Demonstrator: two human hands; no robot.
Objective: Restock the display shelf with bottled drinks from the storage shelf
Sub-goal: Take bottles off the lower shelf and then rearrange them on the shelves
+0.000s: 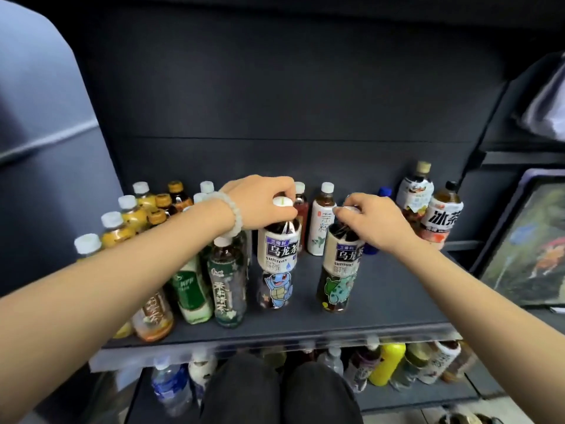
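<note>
Because both oolong tea bottles are full of dark liquid, each is judged moderately heavy, with a rigid cap and neck above a thinner plastic body that would give under a squeeze. The printed sleeve looks smooth and probably offers little friction. The cap and neck are therefore the recommended hold for short lifts; the body below the shoulder suits longer carries.

The left oolong bottle (276,258) stands upright on the display shelf (391,289), just beside the row of green-label tea bottles (227,289) to its left. The right oolong bottle (341,264) stands upright near it, a clear gap between the two. Whether either base is fully seated on the shelf cannot be told.

The left hand (260,201) comes down from above, fingers and thumb curled round the white cap of the left oolong bottle and pinching it. The right hand (376,220) does the same on the cap of the right oolong bottle, fingertips closed on the rim. Neither hand touches the bottle body.

Behind the two bottles stand a white-label tea bottle (322,223) and a blue-capped bottle (383,192); further right stand two iced tea bottles (434,214). Yellow-drink bottles (122,221) fill the left rear. A lower shelf (422,396) holds further bottles, among them a yellow bottle (388,364). Release is judged safe once each base sits flat.
</note>
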